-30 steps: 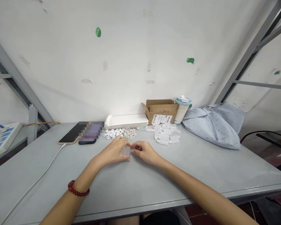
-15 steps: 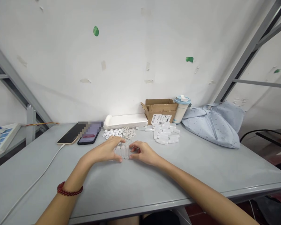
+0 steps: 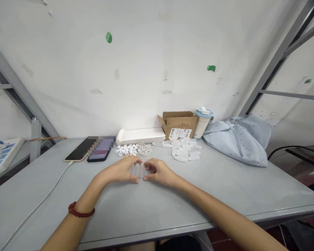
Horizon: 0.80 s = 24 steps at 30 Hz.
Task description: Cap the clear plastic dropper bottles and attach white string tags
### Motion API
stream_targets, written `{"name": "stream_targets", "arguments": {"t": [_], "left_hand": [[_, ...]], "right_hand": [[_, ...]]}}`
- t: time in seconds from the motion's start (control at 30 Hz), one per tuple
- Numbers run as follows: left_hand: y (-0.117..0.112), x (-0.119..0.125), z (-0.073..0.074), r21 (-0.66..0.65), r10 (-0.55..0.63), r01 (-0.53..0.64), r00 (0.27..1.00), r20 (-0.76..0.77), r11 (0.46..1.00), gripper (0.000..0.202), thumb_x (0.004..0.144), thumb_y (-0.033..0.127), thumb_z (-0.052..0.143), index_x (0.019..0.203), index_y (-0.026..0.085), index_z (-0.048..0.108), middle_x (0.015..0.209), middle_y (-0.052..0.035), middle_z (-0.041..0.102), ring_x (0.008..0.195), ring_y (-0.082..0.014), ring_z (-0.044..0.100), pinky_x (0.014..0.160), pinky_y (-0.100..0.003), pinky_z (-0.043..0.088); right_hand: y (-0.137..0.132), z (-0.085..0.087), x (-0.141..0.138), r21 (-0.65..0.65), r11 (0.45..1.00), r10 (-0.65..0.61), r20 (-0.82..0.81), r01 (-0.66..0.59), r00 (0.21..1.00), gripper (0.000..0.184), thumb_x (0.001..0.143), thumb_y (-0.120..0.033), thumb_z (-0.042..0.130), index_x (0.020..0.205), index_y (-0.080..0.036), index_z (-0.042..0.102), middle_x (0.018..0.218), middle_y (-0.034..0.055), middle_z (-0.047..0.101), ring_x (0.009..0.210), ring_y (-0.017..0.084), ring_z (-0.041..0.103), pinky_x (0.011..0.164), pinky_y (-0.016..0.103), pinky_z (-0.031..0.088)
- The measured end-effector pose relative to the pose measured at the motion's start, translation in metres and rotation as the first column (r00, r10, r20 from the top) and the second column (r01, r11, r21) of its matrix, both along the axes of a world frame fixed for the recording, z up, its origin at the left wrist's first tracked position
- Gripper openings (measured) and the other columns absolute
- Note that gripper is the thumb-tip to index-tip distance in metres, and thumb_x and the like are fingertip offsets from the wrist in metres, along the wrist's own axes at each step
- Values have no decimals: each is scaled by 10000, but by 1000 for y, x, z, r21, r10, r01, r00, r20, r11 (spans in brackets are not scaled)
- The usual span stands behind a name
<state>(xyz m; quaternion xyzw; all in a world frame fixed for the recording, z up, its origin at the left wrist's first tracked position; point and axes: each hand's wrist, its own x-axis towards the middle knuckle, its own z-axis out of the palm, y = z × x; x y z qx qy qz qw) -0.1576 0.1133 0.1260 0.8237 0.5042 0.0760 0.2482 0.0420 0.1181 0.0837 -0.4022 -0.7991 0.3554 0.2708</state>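
Several small translucent plastic bottles (image 3: 141,171) lie side by side on the table between my hands. My left hand (image 3: 123,168) curves round the left end of this row, its thumb at the near ends and its fingers at the far ends. From the right, my right hand (image 3: 162,172) grips the other end of the row with bent fingers and thumb. Its inner fingertips are partly hidden. Just beyond my hands are a heap of white caps (image 3: 125,150) and a tangle of whitish strings (image 3: 144,150). More translucent bottles (image 3: 183,153) lie piled to the right.
Two phones lie at the left, one black-screened (image 3: 80,150) with a white cable (image 3: 47,193). Along the wall stand a white flat stack (image 3: 142,135), an open cardboard box (image 3: 181,123) and a lidded cup (image 3: 202,125). A blue cloth bag (image 3: 235,141) sits at the right.
My left hand has shifted slightly right, so the hands are closer together around the row of bottles. The view has tilted a little; the other things stay put.
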Motion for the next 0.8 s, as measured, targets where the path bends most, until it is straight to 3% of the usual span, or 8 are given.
{"name": "stream_targets", "arguments": {"t": [0.17, 0.27, 0.37, 0.47, 0.6, 0.8], "left_hand": [[3, 7, -2, 125, 51, -60, 996, 70, 990, 476, 738, 566, 546, 1063, 219, 566, 1119, -78, 572, 1090, -278, 490, 880, -384, 430], [8, 13, -11, 264, 31, -71, 988, 154, 962, 379, 843, 507, 434, 1038, 211, 568, 1110, -76, 577, 1102, -257, 470, 910, -389, 411], [13, 18, -21, 333, -20, -27, 990, 139, 943, 346, 897, 434, 368, 1042, 201, 579, 1116, -74, 582, 1117, -248, 439, 944, -404, 380], [16, 20, -28, 366, -49, 17, 996, 76, 930, 363, 917, 400, 336, 1049, 185, 598, 1127, -80, 583, 1126, -253, 415, 955, -419, 359], [17, 21, -28, 376, -79, 64, 997, 23, 924, 415, 936, 387, 278, 1032, 177, 622, 1120, -82, 588, 1112, -253, 413, 966, -416, 341], [17, 25, -28, 367, -54, 39, 998, 31, 929, 428, 929, 417, 271, 1028, 184, 617, 1145, -84, 563, 1131, -265, 389, 988, -438, 319]], "right_hand": [[0, 1, 0, -5, 1000, 2, 13, -2, 1000, 415, 619, -195, 766, 997, -118, 612, 949, 67, 602, 823, 165, 577, 724, 280, 462], [2, 2, 1, -18, 1000, -2, 18, 3, 1000, 436, 616, -201, 771, 1013, -121, 607, 962, 70, 606, 827, 166, 580, 723, 279, 470], [6, 6, 5, -11, 1000, 9, 38, -9, 999, 465, 630, -226, 770, 1048, -117, 597, 979, 80, 614, 829, 170, 590, 735, 286, 480], [13, 11, 16, 109, 994, -14, 131, -1, 991, 427, 693, -260, 729, 1067, -107, 589, 1024, 110, 610, 865, 189, 597, 793, 324, 473], [27, 17, 36, 341, 938, -145, 247, 54, 958, 330, 791, -224, 635, 1082, -82, 574, 1089, 160, 581, 984, 229, 569, 869, 359, 440], [44, 15, 56, 417, 895, -298, 299, 156, 907, 252, 822, -175, 585, 1061, -93, 587, 1091, 164, 586, 1013, 232, 566, 875, 351, 434]]}}
